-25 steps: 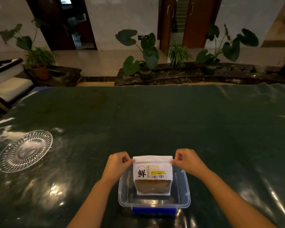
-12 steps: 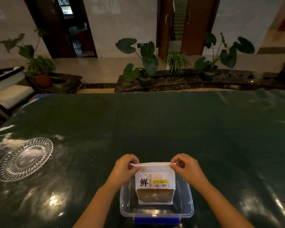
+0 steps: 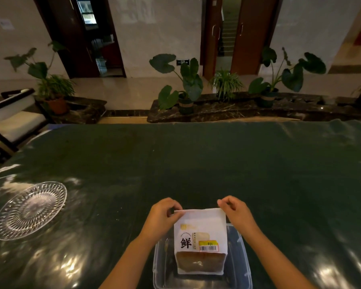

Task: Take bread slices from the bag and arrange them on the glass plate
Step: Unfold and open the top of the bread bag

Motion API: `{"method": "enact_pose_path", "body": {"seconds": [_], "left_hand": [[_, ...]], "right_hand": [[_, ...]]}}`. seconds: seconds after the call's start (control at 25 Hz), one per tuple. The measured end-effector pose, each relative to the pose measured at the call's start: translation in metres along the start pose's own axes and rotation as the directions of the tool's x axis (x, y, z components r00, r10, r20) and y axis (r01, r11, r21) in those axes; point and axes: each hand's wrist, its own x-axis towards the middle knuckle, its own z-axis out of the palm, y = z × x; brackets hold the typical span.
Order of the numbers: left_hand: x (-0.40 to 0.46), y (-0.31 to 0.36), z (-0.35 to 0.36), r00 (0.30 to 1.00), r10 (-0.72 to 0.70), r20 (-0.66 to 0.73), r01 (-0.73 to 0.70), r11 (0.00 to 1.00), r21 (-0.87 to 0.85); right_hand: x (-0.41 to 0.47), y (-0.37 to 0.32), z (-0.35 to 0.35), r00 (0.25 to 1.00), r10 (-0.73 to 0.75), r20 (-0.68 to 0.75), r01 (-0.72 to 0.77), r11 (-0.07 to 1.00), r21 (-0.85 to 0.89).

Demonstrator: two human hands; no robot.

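- Bread bag (image 3: 200, 236): upright in clear tub (image 3: 241, 268), tabletop near edge.
- Left hand (image 3: 163, 215), right hand (image 3: 236, 211): each pinched on a top corner.
- Advice: part the seal evenly.
- Glass plate (image 3: 29, 210): bare, near left edge.

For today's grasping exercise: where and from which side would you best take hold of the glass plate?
Grip the glass plate at its raised rim, probably coming from its near-right side with the left hand. It lies flat and empty on the table, so only the lifted edge offers purchase.
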Motion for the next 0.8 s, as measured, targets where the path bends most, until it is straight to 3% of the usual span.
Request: {"method": "enact_pose_path", "body": {"seconds": [0.16,0.28,0.56,0.8], "left_hand": [[0.014,-0.001,0.001,0.99,-0.128,0.056,0.136,0.977,-0.166],[0.018,0.002,0.008,0.982,-0.179,0.061,0.189,0.955,-0.228],[0.009,0.006,0.005,0.997,-0.031,0.068,0.036,0.997,-0.072],[0.01,0.007,-0.004,0.998,-0.065,0.024,0.068,0.973,-0.221]], "right_hand": [[-0.004,-0.001,-0.001,0.988,-0.151,0.013,0.152,0.984,-0.092],[-0.005,-0.002,-0.003,0.988,-0.153,0.017,0.154,0.985,-0.074],[0.005,-0.006,0.002,0.999,-0.032,-0.008,0.031,0.999,-0.031],[-0.004,-0.021,-0.003,0.998,-0.039,0.04,0.035,0.995,0.098]]}}
